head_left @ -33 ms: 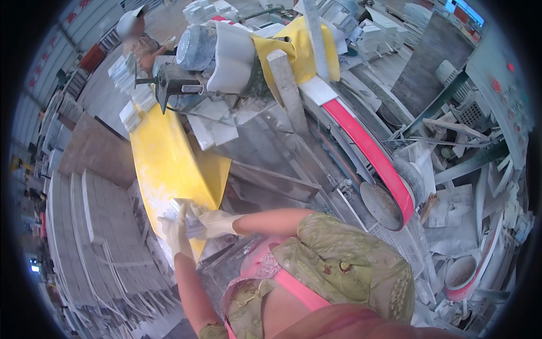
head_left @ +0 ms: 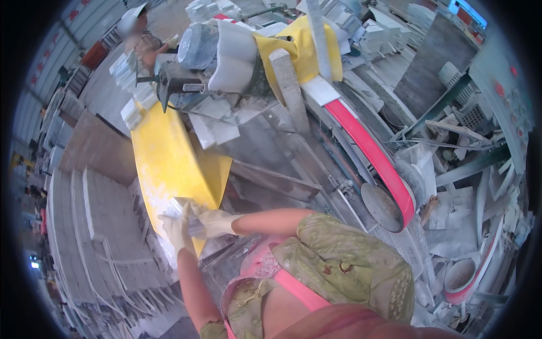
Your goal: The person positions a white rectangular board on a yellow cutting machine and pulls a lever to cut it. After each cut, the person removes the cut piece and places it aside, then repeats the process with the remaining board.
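Both my hands wear pale gloves and close around a small stack of thin whitish pieces (head_left: pixel 196 227) at the near end of a yellow sheet (head_left: pixel 164 150). My left hand (head_left: pixel 178 229) grips the stack's left side, thumb and fingers wrapped around it. From the right, my right hand (head_left: pixel 219 222) holds the other side. The gloves cover much of the stack, so its exact shape and material cannot be made out. More white blocks (head_left: pixel 131 116) sit at the sheet's far end.
Right of me runs a machine with a red belt (head_left: pixel 372 155) around a wheel (head_left: pixel 381 206). Long grey slabs (head_left: pixel 107 226) are piled at left. A motor (head_left: pixel 196 48) stands ahead, with broken white slabs (head_left: pixel 214 127) below it. Another person (head_left: pixel 144 45) works at far left.
My left hand and forearm have shifted very slightly to the right. The right hand keeps its hold on the stack.
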Action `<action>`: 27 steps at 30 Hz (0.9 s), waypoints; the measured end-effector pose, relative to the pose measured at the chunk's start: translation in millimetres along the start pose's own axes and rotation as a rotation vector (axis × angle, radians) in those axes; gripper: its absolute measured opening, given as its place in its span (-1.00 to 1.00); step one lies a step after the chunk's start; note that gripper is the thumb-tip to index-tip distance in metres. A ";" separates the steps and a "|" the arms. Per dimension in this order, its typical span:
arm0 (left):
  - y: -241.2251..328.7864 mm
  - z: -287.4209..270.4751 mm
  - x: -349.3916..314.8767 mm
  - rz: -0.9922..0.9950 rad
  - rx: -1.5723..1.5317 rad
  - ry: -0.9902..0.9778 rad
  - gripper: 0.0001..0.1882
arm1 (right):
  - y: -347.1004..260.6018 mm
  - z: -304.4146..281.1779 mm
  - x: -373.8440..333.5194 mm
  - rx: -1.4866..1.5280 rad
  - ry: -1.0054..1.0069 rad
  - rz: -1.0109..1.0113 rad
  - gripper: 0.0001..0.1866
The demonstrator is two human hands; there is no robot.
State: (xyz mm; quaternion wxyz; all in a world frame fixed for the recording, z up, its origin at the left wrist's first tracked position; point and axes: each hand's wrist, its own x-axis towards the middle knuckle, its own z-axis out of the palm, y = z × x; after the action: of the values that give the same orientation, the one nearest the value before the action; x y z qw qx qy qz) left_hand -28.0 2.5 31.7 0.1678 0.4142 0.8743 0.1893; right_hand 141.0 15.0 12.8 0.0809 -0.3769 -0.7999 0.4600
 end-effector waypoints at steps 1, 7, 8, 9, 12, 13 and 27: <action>2.2 5.8 3.7 0.019 0.156 0.064 0.27 | -2.5 -3.0 -2.8 0.150 0.019 0.025 0.15; -18.3 18.5 0.3 0.395 0.232 0.269 -0.19 | 19.4 9.3 2.4 0.571 0.026 -0.181 0.11; -14.5 14.5 2.1 0.203 0.176 0.123 -0.15 | 22.7 19.1 12.9 0.593 0.039 -0.211 0.10; -11.1 8.7 0.6 0.267 0.189 0.165 -0.07 | 20.3 34.4 26.6 0.502 0.080 -0.133 0.11; -1.5 -19.6 -1.6 0.268 0.262 -0.012 0.27 | 22.9 69.8 42.8 0.400 0.085 -0.113 0.13; 0.0 -30.1 -1.6 0.303 0.300 -0.072 0.29 | 17.0 81.4 44.2 0.493 0.103 -0.116 0.11; -59.2 -7.6 -34.5 -0.045 -1.175 -0.025 0.17 | 30.3 -56.9 70.6 0.990 0.037 -0.166 -0.30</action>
State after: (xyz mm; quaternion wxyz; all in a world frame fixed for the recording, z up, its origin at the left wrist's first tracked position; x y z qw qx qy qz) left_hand -49.7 -60.8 15.2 0.3835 0.2351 0.6295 0.6336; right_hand 134.4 110.1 5.5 0.3004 -0.2364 -0.5113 0.7697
